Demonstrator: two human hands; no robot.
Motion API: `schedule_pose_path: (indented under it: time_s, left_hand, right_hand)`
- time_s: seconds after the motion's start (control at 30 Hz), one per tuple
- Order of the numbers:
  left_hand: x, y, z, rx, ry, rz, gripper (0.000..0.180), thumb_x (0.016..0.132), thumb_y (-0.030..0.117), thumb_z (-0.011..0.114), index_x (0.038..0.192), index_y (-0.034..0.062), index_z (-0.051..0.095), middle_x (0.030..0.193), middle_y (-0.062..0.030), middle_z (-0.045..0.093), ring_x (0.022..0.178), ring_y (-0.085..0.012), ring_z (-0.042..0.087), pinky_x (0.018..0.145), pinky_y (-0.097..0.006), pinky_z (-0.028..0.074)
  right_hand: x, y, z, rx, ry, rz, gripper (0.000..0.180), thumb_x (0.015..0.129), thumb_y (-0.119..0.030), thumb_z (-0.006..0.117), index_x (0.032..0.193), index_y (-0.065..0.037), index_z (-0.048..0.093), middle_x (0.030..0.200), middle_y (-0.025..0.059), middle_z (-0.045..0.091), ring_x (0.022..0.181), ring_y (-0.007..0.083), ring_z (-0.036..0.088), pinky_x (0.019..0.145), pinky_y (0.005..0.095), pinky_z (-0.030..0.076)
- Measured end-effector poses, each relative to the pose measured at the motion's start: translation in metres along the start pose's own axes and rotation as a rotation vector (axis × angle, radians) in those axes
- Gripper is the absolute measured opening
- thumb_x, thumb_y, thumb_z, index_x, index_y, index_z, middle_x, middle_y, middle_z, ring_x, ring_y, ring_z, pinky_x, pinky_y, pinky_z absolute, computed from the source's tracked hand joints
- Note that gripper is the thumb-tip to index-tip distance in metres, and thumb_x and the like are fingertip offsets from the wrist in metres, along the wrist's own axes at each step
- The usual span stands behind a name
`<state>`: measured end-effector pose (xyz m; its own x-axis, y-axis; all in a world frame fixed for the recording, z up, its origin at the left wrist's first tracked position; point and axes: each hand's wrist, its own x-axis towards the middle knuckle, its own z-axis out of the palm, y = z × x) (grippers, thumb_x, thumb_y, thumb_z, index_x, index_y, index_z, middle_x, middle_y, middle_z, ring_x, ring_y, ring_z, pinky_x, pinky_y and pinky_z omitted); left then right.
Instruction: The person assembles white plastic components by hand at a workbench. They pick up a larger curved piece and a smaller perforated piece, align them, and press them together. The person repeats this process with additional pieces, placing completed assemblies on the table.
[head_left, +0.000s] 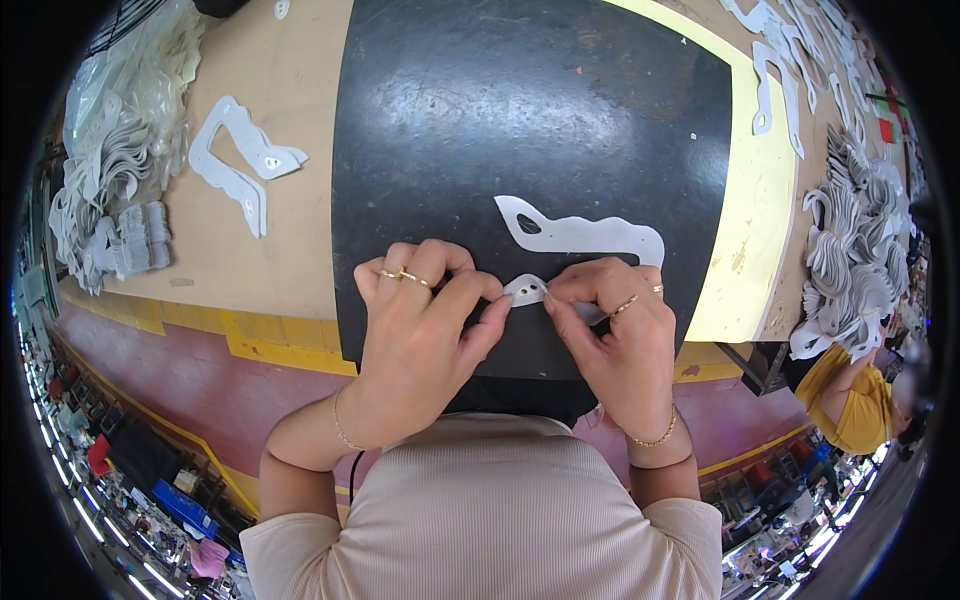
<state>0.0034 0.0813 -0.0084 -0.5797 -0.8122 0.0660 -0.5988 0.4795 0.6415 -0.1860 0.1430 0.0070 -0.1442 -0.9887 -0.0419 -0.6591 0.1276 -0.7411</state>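
Observation:
A white curved cut-out piece [585, 235] lies on a black mat [520, 120], its near end bent down between my hands. My left hand [420, 320] pinches that small rounded end [527, 290], which has tiny holes, with thumb and fingers. My right hand [615, 335] grips the same end from the right side, fingertips nearly touching the left thumb. Both hands wear gold rings and thin bracelets. Part of the piece is hidden under my right fingers.
The mat lies on a tan workbench [280, 200] with yellow edging. Another white cut-out [235, 160] lies on the left, beside piles of pale pieces [120, 170]. More stacked white pieces [850, 250] sit at right. A person in yellow [850, 395] sits lower right.

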Motion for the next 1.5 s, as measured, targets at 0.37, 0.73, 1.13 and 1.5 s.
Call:
schedule_pose_path:
  time_s: [0.37,0.73,1.13,1.5]
  left_hand:
    - [-0.01,-0.008,0.008,0.046,0.055,0.158,0.027,0.076,0.013,0.082,0.101,0.0134,0.072,0.103,-0.0012,0.06,0.097,-0.0211,0.055,0.086,-0.04,0.033]
    - [-0.038,-0.002,0.016,0.071,-0.016,0.438,0.03,0.082,0.01,0.073,0.111,0.0065,0.072,0.137,-0.0147,0.064,0.122,-0.029,0.061,0.093,-0.04,0.048]
    - [-0.031,0.011,0.012,0.321,-0.046,0.498,0.022,0.089,0.018,0.062,0.106,0.0048,0.069,0.131,-0.0186,0.066,0.12,-0.0299,0.062,0.098,-0.038,0.048]
    - [-0.034,0.022,0.013,0.479,-0.036,0.479,0.012,0.088,0.018,0.067,0.098,0.0112,0.067,0.129,-0.0133,0.069,0.117,-0.0264,0.065,0.098,-0.038,0.046]
  right_hand:
    - [0.001,-0.001,-0.001,-0.038,-0.014,-0.016,0.017,0.079,0.0,0.081,0.088,-0.007,0.069,0.091,0.0043,0.073,0.081,0.0208,0.065,0.081,0.0317,0.042]
    - [0.002,0.001,0.001,-0.059,-0.009,-0.066,0.017,0.079,0.0,0.08,0.088,-0.007,0.067,0.09,0.0049,0.072,0.08,0.0209,0.065,0.079,0.0327,0.041]
    - [0.003,0.001,-0.003,-0.097,-0.04,-0.067,0.018,0.078,-0.003,0.081,0.089,-0.007,0.068,0.089,0.0042,0.07,0.081,0.0221,0.064,0.079,0.0335,0.04]
    - [0.038,0.009,-0.03,-0.184,-0.271,-0.179,0.021,0.076,-0.016,0.084,0.094,-0.007,0.077,0.104,0.0028,0.056,0.097,0.0216,0.055,0.093,0.0359,0.032]
